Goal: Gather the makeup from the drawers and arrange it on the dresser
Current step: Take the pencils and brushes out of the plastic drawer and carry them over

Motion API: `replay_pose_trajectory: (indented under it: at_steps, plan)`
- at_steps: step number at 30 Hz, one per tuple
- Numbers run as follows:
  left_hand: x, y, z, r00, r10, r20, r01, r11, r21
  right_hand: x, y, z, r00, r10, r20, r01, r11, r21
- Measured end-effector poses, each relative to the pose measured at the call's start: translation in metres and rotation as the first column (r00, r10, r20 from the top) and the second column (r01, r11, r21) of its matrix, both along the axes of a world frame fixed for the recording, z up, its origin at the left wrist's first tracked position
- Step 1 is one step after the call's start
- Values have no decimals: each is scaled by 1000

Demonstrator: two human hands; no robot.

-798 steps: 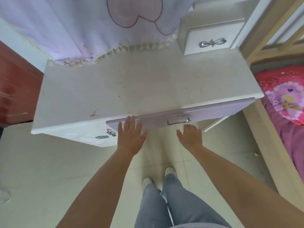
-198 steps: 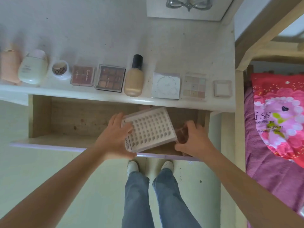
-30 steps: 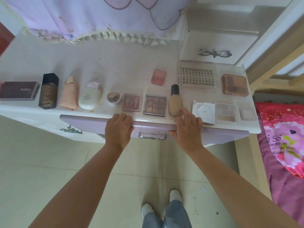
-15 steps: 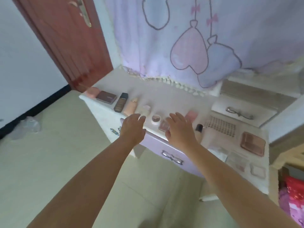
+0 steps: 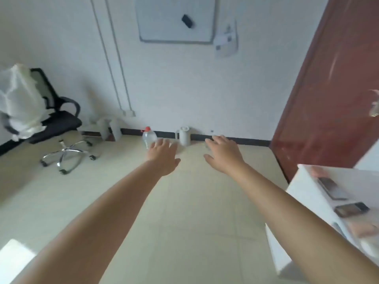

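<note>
Here, left hand [image 5: 164, 155] and right hand [image 5: 223, 153] spread empty over floor, dresser [image 5: 303, 193] at right, no legible writing.

Glossy red-brown wood door [image 5: 320, 95]; chrome chair base [image 5: 67, 155]; matt white dresser [image 5: 307, 193]

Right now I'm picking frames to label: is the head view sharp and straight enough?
Head view: soft all over, with the left hand and right hand smeared; wide-angle bend tilts the door; light is flat and even, with no strong glare.
</note>
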State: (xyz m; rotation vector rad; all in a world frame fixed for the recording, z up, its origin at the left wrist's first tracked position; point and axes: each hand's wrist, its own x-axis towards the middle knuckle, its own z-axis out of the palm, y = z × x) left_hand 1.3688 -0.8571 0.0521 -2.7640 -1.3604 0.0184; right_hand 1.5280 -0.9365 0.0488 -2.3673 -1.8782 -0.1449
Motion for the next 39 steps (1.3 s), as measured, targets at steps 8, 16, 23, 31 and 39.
replay_pose_trajectory:
  at_steps: [8, 16, 23, 31, 39]
  plan:
    - [-273, 70, -16, 890, 455, -11, -455, 890, 24, -253, 157, -19, 930, 340, -140, -349, 936, -48]
    - [-467, 80, -71, 621, 781, -61, -782, 613, -108, -434, 231, -83, 828, 535, -166, -557, 820, -135]
    - [-577, 167, -91, 411, 908, -88, -908, 399, -127, -533, 363, -105, 765, 622, -163, -643, 752, -146]
    - [-673, 345, -57, 229, 973, -28, -967, 224, -124, -647, 570, -70, 664, 737, -130, -747, 662, -62]
    - [-777, 490, -55, 134, 990, -33, -984, 129, -127, -786, 709, -57, 506, 854, -125, -863, 503, -51]
